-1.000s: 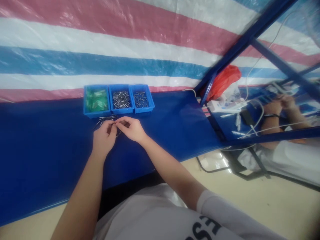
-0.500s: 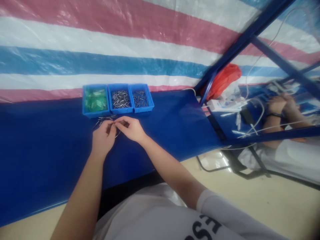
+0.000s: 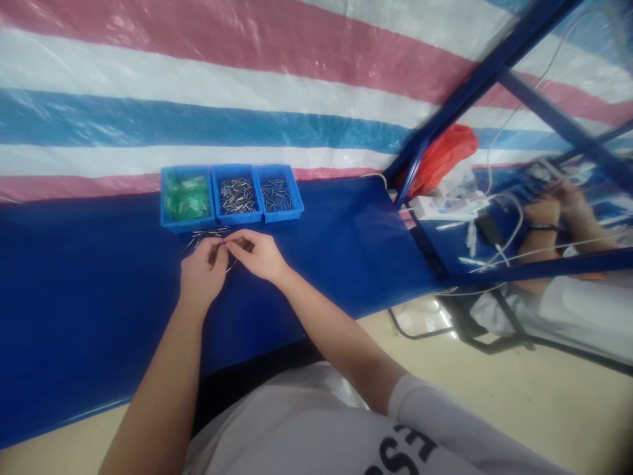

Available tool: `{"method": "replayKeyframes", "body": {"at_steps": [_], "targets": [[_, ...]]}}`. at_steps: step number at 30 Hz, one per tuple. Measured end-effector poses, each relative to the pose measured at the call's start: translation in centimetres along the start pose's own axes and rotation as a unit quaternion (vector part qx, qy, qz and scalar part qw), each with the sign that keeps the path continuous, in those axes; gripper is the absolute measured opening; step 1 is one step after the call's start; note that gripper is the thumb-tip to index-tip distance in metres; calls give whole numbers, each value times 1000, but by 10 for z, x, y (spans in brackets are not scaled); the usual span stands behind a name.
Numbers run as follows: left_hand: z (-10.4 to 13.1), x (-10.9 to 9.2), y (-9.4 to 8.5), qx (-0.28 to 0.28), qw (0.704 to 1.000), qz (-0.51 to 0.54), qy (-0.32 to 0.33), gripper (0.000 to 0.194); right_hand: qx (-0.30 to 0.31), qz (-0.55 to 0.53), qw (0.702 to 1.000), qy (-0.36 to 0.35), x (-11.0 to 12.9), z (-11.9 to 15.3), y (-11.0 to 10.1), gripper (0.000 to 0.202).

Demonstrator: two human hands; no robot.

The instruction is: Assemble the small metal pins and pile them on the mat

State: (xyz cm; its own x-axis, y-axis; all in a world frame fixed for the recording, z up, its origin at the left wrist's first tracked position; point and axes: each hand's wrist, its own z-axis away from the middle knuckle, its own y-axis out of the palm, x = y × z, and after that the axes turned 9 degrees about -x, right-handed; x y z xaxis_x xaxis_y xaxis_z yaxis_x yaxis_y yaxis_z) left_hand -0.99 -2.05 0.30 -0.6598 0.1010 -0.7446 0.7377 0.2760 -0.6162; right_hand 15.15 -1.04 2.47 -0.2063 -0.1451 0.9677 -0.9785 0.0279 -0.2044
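My left hand [image 3: 204,269] and my right hand [image 3: 257,254] meet at the fingertips over the blue table [image 3: 99,284]. Both are closed in a pinch; whatever lies between the fingers is too small and hidden to name. Just behind them, several thin metal pieces [image 3: 210,233] lie loose on the table. Three blue bins stand in a row beyond: the left bin [image 3: 186,227] holds green packets, the middle bin [image 3: 241,218] many metal pins, the right bin [image 3: 284,216] fewer pins. A thin curved piece [image 3: 231,265] shows under my right hand.
A blue metal frame [image 3: 445,109] rises at the right. Past it are a red bag [image 3: 448,155], a white power strip [image 3: 445,208], cables, a black adapter [image 3: 488,229] and another person's hands [image 3: 556,208]. A striped sheet [image 3: 208,79] hangs behind the table.
My hands stay pinched together with hardly any movement; the view has shifted very slightly. The other person's hands have moved a little.
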Motion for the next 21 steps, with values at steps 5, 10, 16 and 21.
{"method": "replayKeyframes", "body": {"at_steps": [5,10,16,21], "targets": [[0,0,0,-2,1000,5,-6,27,0,-3,1000,-1,-2,0,1,12],[0,1,1,-3,1000,8,-6,27,-2,-7,1000,-8,-4,0,2,12],[-1,2,1,-3,1000,11,-1,26,-5,-4,1000,-14,-6,0,2,13],[0,3,1,0,1000,17,-3,26,-7,-11,1000,-12,-7,0,2,13]]}}
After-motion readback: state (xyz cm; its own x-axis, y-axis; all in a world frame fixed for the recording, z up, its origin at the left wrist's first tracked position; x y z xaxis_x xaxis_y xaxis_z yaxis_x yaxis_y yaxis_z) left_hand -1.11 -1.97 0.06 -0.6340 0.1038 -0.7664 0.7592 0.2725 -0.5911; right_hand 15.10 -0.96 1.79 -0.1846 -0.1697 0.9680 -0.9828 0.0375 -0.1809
